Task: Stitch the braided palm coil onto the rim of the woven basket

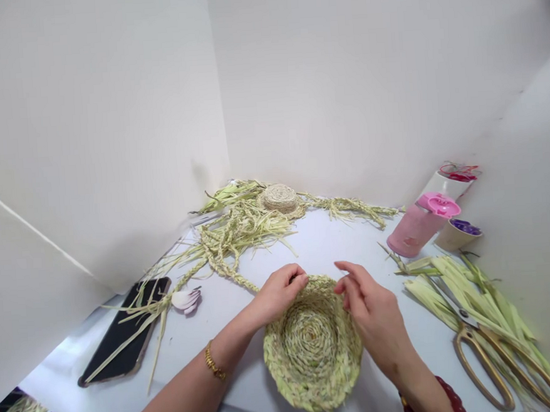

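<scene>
A round woven basket (313,341) of pale green coiled braid is tilted so its inside shows. My left hand (278,293) pinches its upper left rim, thumb and fingers closed on it. A long braid (232,273) runs from behind that hand back to a heap of straw. At the upper right rim is my right hand (369,306), its index finger stretched out and the other fingers curled near the edge; no object shows between them.
Behind lie loose straw (243,224) and a small woven hat (280,197). A black phone (124,332) and a white-purple piece (186,300) are left. At right stand a pink bottle (411,229) and beige cup (456,235), with scissors (469,330) on green husks (432,298).
</scene>
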`<act>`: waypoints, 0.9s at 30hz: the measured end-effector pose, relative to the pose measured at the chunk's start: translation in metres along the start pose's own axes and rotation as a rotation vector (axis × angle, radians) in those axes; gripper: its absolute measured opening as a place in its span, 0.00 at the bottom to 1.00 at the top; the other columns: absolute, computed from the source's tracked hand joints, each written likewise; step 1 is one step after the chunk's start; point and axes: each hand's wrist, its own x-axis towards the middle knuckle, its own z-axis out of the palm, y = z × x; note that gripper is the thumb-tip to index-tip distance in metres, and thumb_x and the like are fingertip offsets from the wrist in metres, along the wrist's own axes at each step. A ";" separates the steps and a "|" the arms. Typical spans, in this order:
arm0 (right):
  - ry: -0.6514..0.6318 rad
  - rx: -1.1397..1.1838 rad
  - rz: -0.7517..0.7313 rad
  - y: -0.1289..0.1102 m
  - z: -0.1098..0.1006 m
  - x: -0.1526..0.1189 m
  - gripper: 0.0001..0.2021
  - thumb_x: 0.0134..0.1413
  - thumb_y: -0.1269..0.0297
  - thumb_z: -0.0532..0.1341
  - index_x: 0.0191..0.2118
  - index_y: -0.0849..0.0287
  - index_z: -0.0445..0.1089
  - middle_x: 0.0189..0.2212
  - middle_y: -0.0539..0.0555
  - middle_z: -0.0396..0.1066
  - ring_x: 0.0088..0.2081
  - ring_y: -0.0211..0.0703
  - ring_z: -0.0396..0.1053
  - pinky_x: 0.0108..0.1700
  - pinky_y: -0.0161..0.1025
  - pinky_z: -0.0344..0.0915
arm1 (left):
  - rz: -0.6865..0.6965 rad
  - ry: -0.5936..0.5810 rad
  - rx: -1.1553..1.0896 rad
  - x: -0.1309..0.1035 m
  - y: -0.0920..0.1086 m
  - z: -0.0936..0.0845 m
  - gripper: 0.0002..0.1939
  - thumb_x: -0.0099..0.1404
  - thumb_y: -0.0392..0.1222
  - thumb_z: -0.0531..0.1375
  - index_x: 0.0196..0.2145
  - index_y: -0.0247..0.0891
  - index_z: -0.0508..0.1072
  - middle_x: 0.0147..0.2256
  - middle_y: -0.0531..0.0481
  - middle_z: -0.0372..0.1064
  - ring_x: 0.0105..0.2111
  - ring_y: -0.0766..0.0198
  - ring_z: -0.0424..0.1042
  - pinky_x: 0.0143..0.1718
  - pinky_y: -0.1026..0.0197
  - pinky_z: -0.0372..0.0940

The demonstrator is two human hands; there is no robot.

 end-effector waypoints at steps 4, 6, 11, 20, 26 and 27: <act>-0.043 -0.101 -0.153 -0.013 0.015 -0.006 0.07 0.59 0.67 0.49 0.35 0.57 0.63 0.27 0.50 0.67 0.28 0.39 0.64 0.31 0.35 0.58 | -0.007 0.004 0.007 -0.001 0.001 0.000 0.11 0.62 0.45 0.48 0.29 0.36 0.64 0.26 0.55 0.59 0.28 0.67 0.58 0.29 0.66 0.54; -0.008 -0.273 -0.269 -0.013 0.023 -0.006 0.08 0.57 0.70 0.50 0.28 0.57 0.62 0.27 0.51 0.65 0.31 0.42 0.62 0.34 0.37 0.57 | -0.013 0.001 0.002 -0.002 0.001 0.000 0.11 0.62 0.44 0.48 0.28 0.36 0.64 0.26 0.55 0.59 0.28 0.67 0.57 0.29 0.66 0.54; -0.008 -0.551 -0.352 -0.005 0.033 -0.007 0.08 0.54 0.74 0.53 0.26 0.58 0.61 0.25 0.51 0.63 0.31 0.44 0.58 0.34 0.39 0.53 | -0.009 0.011 0.006 -0.004 0.001 0.001 0.09 0.62 0.42 0.48 0.29 0.37 0.63 0.27 0.55 0.60 0.29 0.67 0.59 0.30 0.66 0.55; -0.024 -0.635 -0.343 -0.006 0.035 -0.010 0.08 0.50 0.77 0.54 0.25 0.57 0.60 0.24 0.51 0.64 0.30 0.44 0.58 0.33 0.39 0.50 | 0.024 0.056 0.022 -0.005 -0.001 0.004 0.10 0.63 0.43 0.48 0.29 0.37 0.64 0.27 0.54 0.61 0.29 0.67 0.60 0.30 0.66 0.55; -0.052 -0.625 -0.325 -0.007 0.035 -0.009 0.09 0.49 0.78 0.53 0.25 0.57 0.60 0.24 0.51 0.64 0.30 0.44 0.58 0.33 0.39 0.50 | 0.047 0.082 0.040 -0.006 0.000 0.003 0.10 0.63 0.42 0.48 0.29 0.37 0.64 0.28 0.54 0.62 0.30 0.66 0.60 0.31 0.66 0.56; -0.050 -0.621 -0.321 -0.007 0.035 -0.009 0.09 0.50 0.78 0.53 0.25 0.58 0.60 0.24 0.51 0.64 0.30 0.44 0.58 0.33 0.39 0.50 | 0.050 0.083 0.041 -0.006 0.000 0.003 0.10 0.63 0.42 0.48 0.29 0.37 0.64 0.28 0.54 0.62 0.30 0.66 0.61 0.31 0.66 0.56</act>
